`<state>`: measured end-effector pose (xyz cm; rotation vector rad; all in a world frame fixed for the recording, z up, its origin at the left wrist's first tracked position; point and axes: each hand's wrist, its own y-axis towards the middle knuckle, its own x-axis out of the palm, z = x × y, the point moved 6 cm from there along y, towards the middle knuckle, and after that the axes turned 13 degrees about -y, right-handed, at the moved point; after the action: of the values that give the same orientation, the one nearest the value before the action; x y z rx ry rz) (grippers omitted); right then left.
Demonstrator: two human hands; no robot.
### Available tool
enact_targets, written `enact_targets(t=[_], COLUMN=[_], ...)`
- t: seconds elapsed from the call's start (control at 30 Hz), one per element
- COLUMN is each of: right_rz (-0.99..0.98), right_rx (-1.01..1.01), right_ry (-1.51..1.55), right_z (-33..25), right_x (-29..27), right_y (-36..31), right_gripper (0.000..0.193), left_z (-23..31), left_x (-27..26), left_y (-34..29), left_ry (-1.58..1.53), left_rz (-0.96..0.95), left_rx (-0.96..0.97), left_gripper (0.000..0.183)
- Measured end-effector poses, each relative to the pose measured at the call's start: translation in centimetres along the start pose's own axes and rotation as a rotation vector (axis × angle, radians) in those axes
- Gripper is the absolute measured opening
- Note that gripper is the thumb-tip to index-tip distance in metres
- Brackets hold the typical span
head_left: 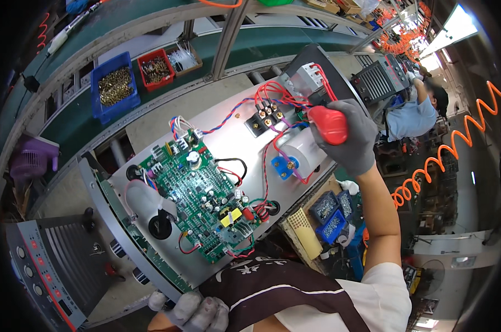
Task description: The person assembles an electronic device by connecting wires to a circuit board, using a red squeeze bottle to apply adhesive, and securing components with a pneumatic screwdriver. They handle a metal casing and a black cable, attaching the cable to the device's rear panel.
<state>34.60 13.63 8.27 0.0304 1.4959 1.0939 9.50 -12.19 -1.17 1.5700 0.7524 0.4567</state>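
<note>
My right hand [347, 135], in a grey glove, is wrapped round a tool with a bulbous red handle [329, 125]. Its working end is hidden among the red wires by a pale rectangular part [305, 82] at the far end of a metal chassis [228, 146]. At the bottom, my gloved left hand [198, 311] curls round the near corner of the chassis's front panel [115, 216], thumb on one side and fingers on the other. Between them lie a green circuit board [198, 191], a black terminal block [267, 115] and a large pale cylinder with a blue end piece [285, 166].
Beyond the chassis stand a blue bin of brass fittings [116, 86] and a red bin [155, 69]. Blue trays of small parts [330, 221] sit at the right. Another machine [56, 271] stands at left. An orange coiled hose [444, 149] hangs at right, near a person [413, 113].
</note>
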Motion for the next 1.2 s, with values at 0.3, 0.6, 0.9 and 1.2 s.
enact_targets(t=[0.3,0.6,0.9,1.2], right_rz=[-0.153,0.144,0.134,-0.093], right_rx=[-0.005,0.666,0.355,0.295], right_ry=[-0.011,0.413,-0.043,-0.132], right_z=[0.0,7.8,4.2,3.5], right_x=[0.8,-3.1,-2.5,-0.2], right_y=[2.7,-2.3,-1.3,2.2], right_gripper=[0.036,0.034,0.036,0.040], left_z=[0.8,0.9,0.4,1.4], left_x=[-0.9,0.9,-0.3,1.0], left_y=[-0.2,1.7,0.8,2.3], left_ry=[-0.040,-0.075,-0.110,-0.002], left_rz=[0.000,0.124,-0.040,-0.024], left_rx=[-0.054,-0.287,-0.165,-0.268], left_gripper=[0.015,0.025,0.013,0.010])
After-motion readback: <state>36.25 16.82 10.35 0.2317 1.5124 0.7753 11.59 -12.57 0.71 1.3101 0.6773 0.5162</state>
